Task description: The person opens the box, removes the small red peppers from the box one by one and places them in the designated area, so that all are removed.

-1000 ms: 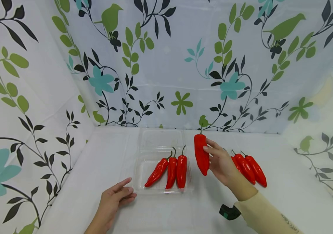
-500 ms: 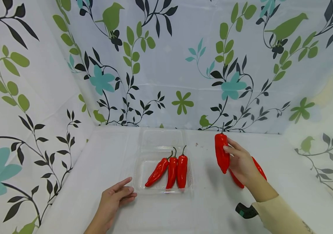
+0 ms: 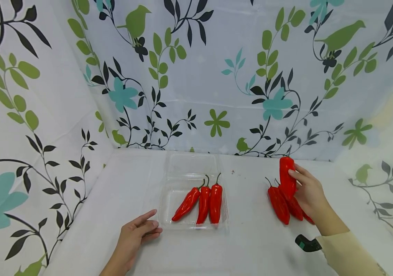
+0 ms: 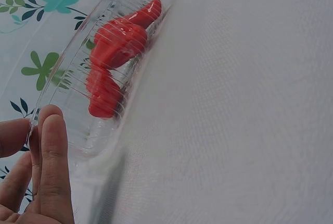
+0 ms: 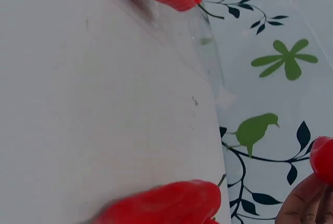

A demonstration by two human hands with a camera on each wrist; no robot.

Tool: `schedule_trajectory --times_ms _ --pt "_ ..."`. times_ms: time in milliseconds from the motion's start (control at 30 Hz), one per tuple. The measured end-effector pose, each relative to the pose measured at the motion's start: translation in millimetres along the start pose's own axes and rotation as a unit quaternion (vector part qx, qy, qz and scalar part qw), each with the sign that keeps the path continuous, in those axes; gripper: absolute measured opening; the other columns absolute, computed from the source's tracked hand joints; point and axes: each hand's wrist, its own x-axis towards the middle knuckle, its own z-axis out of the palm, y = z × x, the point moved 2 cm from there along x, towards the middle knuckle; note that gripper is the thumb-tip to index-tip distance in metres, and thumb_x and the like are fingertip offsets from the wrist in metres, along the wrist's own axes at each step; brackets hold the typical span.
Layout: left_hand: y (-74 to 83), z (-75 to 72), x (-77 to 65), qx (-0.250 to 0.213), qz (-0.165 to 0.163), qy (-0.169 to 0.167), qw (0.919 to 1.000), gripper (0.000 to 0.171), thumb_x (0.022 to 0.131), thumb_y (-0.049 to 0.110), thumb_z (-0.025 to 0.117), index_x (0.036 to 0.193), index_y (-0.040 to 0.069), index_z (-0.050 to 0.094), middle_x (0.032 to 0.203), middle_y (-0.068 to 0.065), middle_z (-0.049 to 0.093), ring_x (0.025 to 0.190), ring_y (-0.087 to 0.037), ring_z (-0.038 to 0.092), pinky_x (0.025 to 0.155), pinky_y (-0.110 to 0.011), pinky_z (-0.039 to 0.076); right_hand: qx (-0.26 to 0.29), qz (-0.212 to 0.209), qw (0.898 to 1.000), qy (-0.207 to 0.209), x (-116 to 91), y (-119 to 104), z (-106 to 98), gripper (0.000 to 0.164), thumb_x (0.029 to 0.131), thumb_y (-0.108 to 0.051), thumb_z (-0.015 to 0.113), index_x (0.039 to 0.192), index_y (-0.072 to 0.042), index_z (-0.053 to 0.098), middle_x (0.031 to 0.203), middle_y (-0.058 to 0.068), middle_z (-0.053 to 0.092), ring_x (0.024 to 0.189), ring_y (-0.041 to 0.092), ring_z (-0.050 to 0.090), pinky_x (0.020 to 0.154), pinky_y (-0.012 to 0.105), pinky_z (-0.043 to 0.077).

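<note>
Above the small pile at the right in the head view, my right hand grips a red chili pepper upright between thumb and fingers. At the right edge of the right wrist view, part of this pepper shows above the fingers. Under it, other red peppers lie side by side, partly covered by the hand. A clear plastic container in the middle holds three red peppers. Beside its front left corner, my left hand has fairly straight fingers touching or nearly touching the rim.
The container's clear lid lies folded back toward the wall. A white cloth covers the table. Patterned fabric with birds and leaves hangs behind and at the sides. A black device sits at my right wrist.
My right hand has carried the pepper rightward from near the container to above the pile. My left hand, the container and its peppers stay in place.
</note>
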Motion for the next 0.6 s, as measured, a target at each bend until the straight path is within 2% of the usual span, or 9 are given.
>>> schedule_trajectory --times_ms 267,467,600 --pt "0.3 0.3 -0.3 0.002 0.001 -0.003 1.0000 0.049 0.094 0.001 0.067 0.141 -0.003 0.055 0.100 -0.018 0.071 0.088 -0.028 0.073 0.082 -0.035 0.062 -0.037 -0.007 0.999 0.019 9.3 -4.3 -40.6 0.076 0.103 -0.032 0.059 0.164 -0.030 0.013 0.144 -0.011 0.033 0.123 0.011 0.036 0.092 0.026 0.056" --pt "-0.3 0.2 0.0 0.003 -0.001 0.001 1.0000 0.048 0.094 0.001 0.067 0.140 -0.003 0.057 0.099 -0.018 0.071 0.087 -0.028 0.073 0.082 -0.036 0.062 -0.091 -0.022 0.993 0.069 13.2 -4.2 -64.2 0.079 0.101 -0.036 0.063 0.164 -0.026 0.016 0.159 -0.002 0.021 0.115 0.008 0.039 0.083 0.018 0.057" --pt "-0.4 0.2 1.3 0.001 -0.002 0.003 1.0000 0.047 0.094 0.001 0.067 0.140 -0.003 0.057 0.100 -0.018 0.071 0.087 -0.028 0.073 0.081 -0.035 0.062 -0.107 -0.015 0.990 0.093 15.2 -2.2 -75.5 0.082 0.099 -0.040 0.065 0.164 -0.027 0.017 0.163 -0.002 0.015 0.114 0.007 0.037 0.080 0.017 0.056"
